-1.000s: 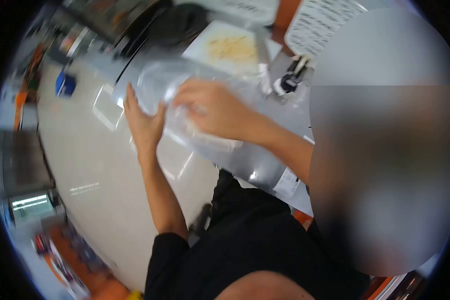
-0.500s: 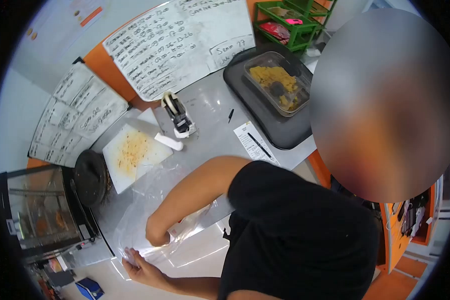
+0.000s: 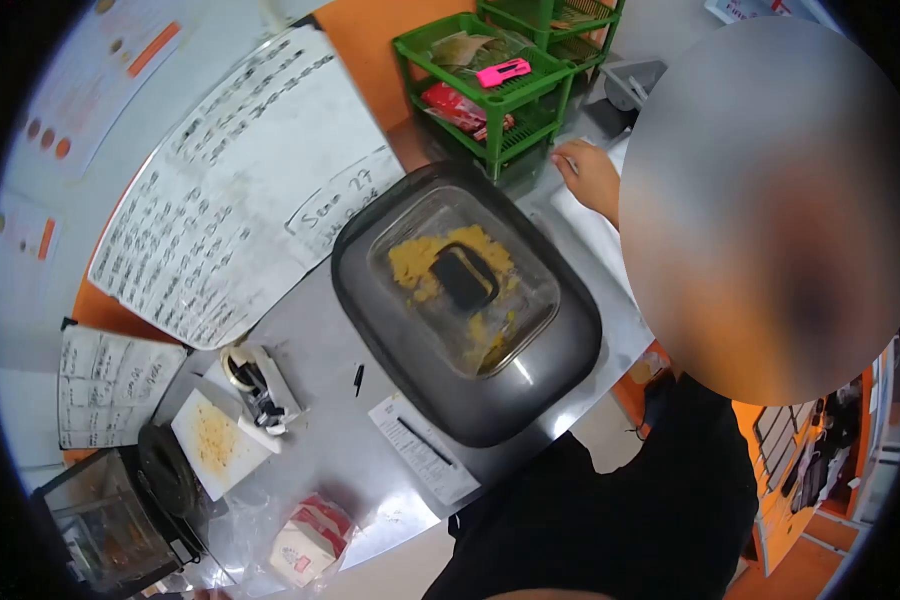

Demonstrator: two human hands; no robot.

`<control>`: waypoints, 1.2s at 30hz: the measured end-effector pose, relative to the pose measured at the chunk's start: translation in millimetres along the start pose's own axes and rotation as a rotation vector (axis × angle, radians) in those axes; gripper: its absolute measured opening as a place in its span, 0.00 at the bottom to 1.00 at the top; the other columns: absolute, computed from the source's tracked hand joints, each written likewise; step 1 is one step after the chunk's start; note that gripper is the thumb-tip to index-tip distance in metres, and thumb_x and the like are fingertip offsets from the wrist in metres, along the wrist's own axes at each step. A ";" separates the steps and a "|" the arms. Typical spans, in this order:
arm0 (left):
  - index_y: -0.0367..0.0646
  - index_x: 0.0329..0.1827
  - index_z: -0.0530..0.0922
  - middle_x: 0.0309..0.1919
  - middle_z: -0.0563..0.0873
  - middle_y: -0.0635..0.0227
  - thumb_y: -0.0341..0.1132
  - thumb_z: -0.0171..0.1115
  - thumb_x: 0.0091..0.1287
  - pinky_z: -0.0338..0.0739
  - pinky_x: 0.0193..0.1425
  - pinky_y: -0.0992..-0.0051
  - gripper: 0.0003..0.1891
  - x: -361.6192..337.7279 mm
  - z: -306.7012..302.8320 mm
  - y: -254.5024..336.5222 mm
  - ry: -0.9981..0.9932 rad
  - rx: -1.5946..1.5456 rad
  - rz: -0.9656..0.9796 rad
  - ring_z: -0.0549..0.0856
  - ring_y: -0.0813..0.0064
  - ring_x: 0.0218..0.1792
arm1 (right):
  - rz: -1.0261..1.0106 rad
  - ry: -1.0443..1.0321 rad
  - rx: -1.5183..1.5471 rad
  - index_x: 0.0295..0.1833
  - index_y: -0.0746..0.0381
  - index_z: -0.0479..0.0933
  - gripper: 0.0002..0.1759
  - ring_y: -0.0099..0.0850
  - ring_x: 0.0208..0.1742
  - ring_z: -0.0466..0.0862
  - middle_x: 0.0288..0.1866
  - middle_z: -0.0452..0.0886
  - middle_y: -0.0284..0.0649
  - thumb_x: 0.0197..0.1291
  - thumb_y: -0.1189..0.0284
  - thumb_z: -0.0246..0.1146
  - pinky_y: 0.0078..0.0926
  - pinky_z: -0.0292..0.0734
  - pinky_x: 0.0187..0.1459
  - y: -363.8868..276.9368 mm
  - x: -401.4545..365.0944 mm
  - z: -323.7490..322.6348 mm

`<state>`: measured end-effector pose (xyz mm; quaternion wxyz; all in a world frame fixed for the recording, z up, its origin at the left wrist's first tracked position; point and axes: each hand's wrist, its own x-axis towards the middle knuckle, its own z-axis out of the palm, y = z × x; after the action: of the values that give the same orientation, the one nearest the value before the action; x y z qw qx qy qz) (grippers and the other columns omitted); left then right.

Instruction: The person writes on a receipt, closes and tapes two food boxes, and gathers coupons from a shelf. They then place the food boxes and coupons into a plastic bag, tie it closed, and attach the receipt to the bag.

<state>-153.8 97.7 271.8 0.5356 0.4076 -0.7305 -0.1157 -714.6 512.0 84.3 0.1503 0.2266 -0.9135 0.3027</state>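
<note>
My right hand (image 3: 592, 178) reaches out at the upper right, partly hidden by the blurred oval. Its fingers are slightly bent and apart, with nothing visible in them, near a green rack (image 3: 505, 100) and a white surface. My left hand is almost wholly cut off; only a sliver of skin shows at the bottom edge, by a clear plastic bag (image 3: 238, 525). A red-and-white paper box (image 3: 313, 540) lies at the table's near edge, beside or inside that bag.
A dark tray (image 3: 530, 415) bears a clear lidded container (image 3: 540, 320) of yellow crumbly food. A receipt (image 3: 455, 485) with a pen, a tape dispenser (image 3: 260, 385), a stained cutting board (image 3: 215, 450) and a glass-fronted case (image 3: 110, 530) share the metal table. Whiteboards (image 3: 270, 170) stand behind.
My right hand has left the plastic bag and moved to the rack side. My left hand has dropped nearly out of view. The view has turned right, and the paper box now shows plainly.
</note>
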 end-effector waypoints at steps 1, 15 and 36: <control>0.37 0.66 0.79 0.57 0.85 0.54 0.50 0.76 0.67 0.77 0.64 0.54 0.32 -5.6 27.9 25.9 -0.140 -0.057 0.010 0.83 0.61 0.56 | -0.108 0.034 -0.010 0.43 0.62 0.88 0.08 0.51 0.43 0.87 0.38 0.88 0.50 0.65 0.70 0.66 0.45 0.81 0.47 30.3 21.9 17.4; 0.34 0.49 0.83 0.51 0.83 0.55 0.26 0.62 0.73 0.78 0.56 0.71 0.07 -89.4 190.6 192.8 -0.761 -0.435 -0.102 0.84 0.66 0.51 | -0.159 -0.109 -0.116 0.62 0.56 0.82 0.22 0.53 0.57 0.84 0.58 0.86 0.50 0.65 0.62 0.64 0.52 0.78 0.59 66.3 155.8 177.8; 0.33 0.65 0.77 0.55 0.89 0.59 0.28 0.63 0.77 0.86 0.57 0.70 0.17 -152.3 321.1 221.9 -1.311 -0.953 -1.093 0.90 0.73 0.51 | -0.331 -0.244 0.473 0.46 0.63 0.84 0.15 0.48 0.56 0.85 0.49 0.85 0.46 0.52 0.84 0.66 0.41 0.81 0.57 -19.7 22.7 -17.1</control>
<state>-525.6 263.6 173.1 0.0045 0.2858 -0.4704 -0.8348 -721.6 501.3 116.4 0.0300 0.4354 -0.7797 0.4490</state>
